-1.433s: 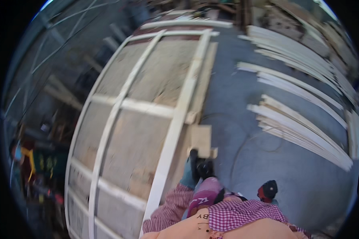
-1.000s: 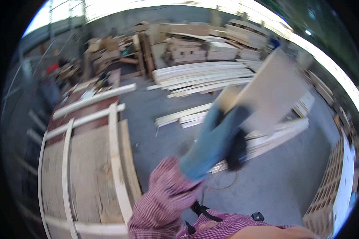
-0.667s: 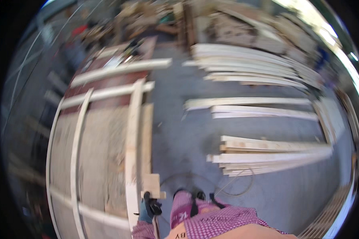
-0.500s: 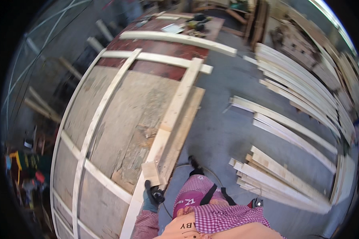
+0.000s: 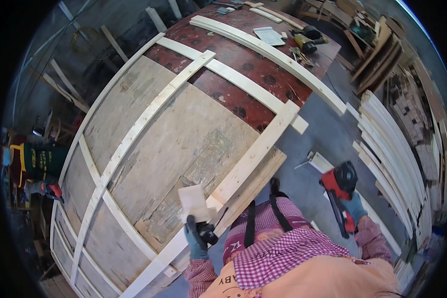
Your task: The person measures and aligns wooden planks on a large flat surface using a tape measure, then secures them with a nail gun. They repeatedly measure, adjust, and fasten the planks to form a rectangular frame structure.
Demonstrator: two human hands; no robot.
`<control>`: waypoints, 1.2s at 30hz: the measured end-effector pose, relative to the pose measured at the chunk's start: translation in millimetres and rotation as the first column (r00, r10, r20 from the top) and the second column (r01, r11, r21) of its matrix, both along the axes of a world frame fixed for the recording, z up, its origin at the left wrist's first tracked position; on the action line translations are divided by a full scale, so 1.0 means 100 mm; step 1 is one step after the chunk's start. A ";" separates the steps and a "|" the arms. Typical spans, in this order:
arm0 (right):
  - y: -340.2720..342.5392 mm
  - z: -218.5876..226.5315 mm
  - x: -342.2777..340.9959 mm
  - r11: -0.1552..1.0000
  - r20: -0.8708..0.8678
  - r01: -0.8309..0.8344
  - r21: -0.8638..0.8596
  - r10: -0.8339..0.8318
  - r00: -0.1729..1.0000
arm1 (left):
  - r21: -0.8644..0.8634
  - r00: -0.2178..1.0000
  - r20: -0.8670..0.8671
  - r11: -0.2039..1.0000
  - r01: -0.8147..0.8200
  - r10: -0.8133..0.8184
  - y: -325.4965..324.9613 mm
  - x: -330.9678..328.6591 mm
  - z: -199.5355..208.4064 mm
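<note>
The left hand [image 5: 195,240] has its fingers gripping a pale wooden block [image 5: 192,201] near the wooden frame [image 5: 256,152]; the right hand [image 5: 355,206] holds a red-and-black power tool [image 5: 339,181].

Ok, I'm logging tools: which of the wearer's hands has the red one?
The right hand grips the red tool; the left hand holds a pale wooden piece.

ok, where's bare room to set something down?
Plywood between middle frame rail and right rail; red board between end rail and white beam. Crowded: board's far corner, yellow tool and white sheet; tight by left hand and wooden block.
</note>
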State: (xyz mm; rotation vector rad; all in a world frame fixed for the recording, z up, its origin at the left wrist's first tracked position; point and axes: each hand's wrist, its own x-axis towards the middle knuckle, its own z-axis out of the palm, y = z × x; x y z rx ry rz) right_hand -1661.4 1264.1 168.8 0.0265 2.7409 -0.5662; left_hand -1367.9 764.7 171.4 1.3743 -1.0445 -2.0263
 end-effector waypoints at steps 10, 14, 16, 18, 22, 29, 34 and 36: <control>-2.25 -0.21 -4.33 0.841 0.128 -0.239 -0.485 0.339 0.932 | 0.429 0.638 -0.059 0.597 -0.678 0.768 0.99 -0.90 -0.05; -3.05 -0.61 -5.27 0.687 -0.015 -0.360 -0.631 0.453 0.891 | 0.461 0.517 -0.157 0.525 -0.715 0.842 1.50 -1.30 0.17; -3.03 -1.17 -6.06 0.678 -0.125 -0.444 -0.586 0.465 0.876 | 0.414 0.567 -0.208 0.597 -0.687 0.797 1.64 -1.39 0.09; -3.12 -1.39 -6.63 0.651 -0.127 -0.384 -0.655 0.406 0.905 | 0.398 0.513 -0.185 0.541 -0.741 0.839 1.75 -1.49 0.11; -3.66 -1.16 -6.88 0.678 0.152 -0.241 -0.694 0.465 0.872 | 0.465 0.385 -0.128 0.398 -0.790 0.914 1.88 -1.89 0.27; -3.21 -2.11 -8.08 0.804 -0.266 -0.491 -0.336 0.419 0.868 | 0.403 0.449 0.016 0.406 -0.820 0.893 1.61 -2.38 0.27; -3.41 -1.40 -7.00 0.836 -0.455 -0.462 -0.296 0.302 0.838 | 0.386 0.503 -0.097 0.499 -0.776 0.858 1.51 -2.35 0.19; -3.49 -1.05 -6.19 0.719 -0.687 -0.633 -0.289 0.305 0.660 | 0.500 0.572 -0.273 0.622 -0.603 0.773 1.39 -2.28 -0.01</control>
